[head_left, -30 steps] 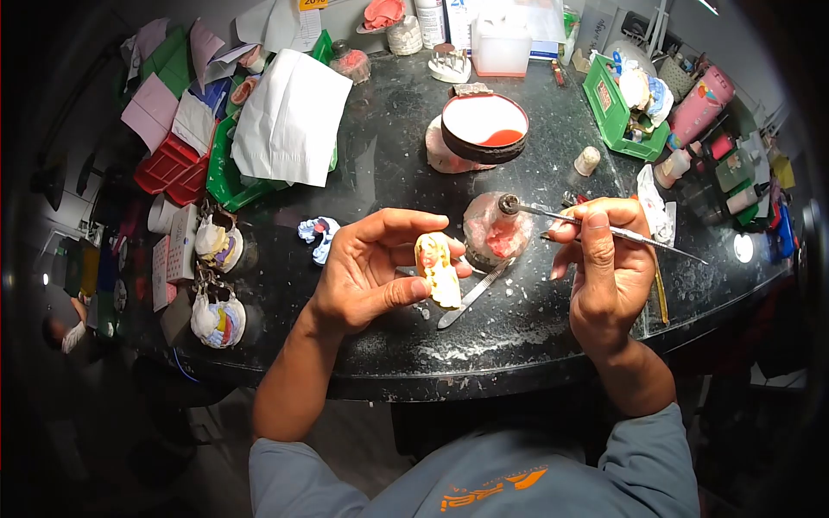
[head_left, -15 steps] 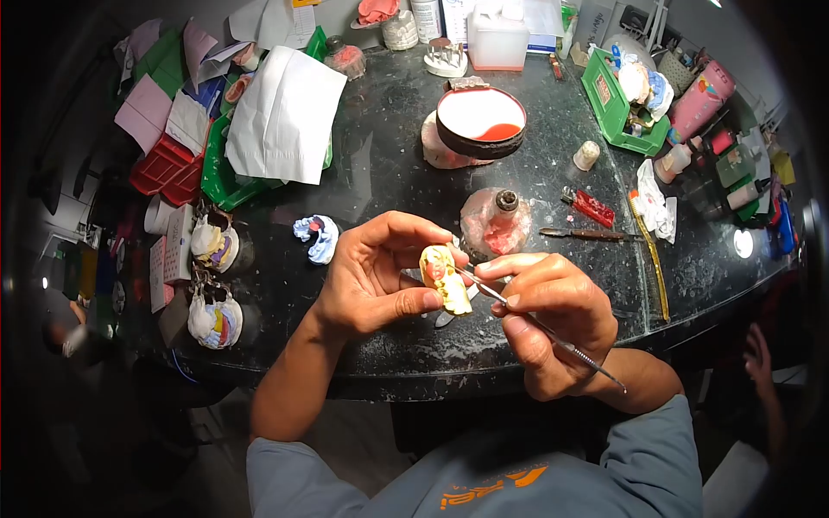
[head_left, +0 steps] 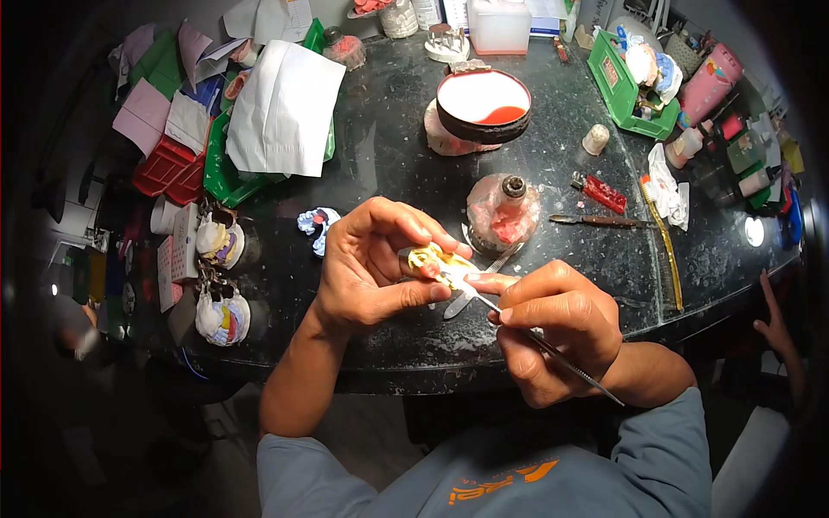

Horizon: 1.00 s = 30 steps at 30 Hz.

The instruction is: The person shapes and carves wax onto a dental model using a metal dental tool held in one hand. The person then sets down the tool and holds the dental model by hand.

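Observation:
A small yellow dental cast (head_left: 439,262) with a pinkish-red patch is pinched between the thumb and fingers of my left hand (head_left: 376,263). My right hand (head_left: 561,332) grips a thin metal dental carving tool (head_left: 553,352) like a pen. The tool's front end meets the cast's right side; its exact tip is hard to make out. Behind both hands stands a glass spirit burner (head_left: 501,216) smeared with pink wax. A metal spatula (head_left: 462,304) lies on the dark bench below the cast, partly covered by my hands.
A pan of red wax (head_left: 484,99) stands at the back. To the left are articulated casts (head_left: 222,319), a blue-white mould piece (head_left: 321,226) and a green bin (head_left: 226,177). On the right lie a brown-handled knife (head_left: 596,221), a yellow toothbrush (head_left: 663,246) and a green box (head_left: 617,82).
My left hand has turned the cast so it lies flatter. The tool has shifted slightly down with my right hand, still at the cast. The whole view has shifted a little.

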Tool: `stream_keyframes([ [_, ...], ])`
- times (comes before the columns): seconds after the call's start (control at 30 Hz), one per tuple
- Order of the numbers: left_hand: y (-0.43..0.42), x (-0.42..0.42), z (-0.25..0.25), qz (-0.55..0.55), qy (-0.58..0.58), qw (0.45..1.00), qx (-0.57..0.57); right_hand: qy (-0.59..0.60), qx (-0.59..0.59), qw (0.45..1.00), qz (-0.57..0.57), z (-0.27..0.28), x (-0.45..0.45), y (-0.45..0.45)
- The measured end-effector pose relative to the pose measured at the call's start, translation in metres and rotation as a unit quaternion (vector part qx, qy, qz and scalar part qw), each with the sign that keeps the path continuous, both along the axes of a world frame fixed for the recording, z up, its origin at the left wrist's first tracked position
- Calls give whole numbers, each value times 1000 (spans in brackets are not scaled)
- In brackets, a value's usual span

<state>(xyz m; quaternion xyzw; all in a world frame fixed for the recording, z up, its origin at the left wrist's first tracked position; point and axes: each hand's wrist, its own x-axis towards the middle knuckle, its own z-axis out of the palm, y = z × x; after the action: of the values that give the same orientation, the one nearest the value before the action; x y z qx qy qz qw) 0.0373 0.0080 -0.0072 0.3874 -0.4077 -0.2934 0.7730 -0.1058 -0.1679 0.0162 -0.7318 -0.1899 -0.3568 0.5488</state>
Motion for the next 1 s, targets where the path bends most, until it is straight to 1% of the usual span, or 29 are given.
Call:
stream_keyframes([
  [0.13,-1,1,-2,2,-9,1000,-8,-2,-26,999,-24,2,-1,4],
  [0.23,-1,1,-3,2,-15,1000,-13,-17,-19,999,-31,-1,1,6],
  [1.0,-1,1,-3,3,-13,1000,-1,-25,-28,999,-26,-7,3,4],
])
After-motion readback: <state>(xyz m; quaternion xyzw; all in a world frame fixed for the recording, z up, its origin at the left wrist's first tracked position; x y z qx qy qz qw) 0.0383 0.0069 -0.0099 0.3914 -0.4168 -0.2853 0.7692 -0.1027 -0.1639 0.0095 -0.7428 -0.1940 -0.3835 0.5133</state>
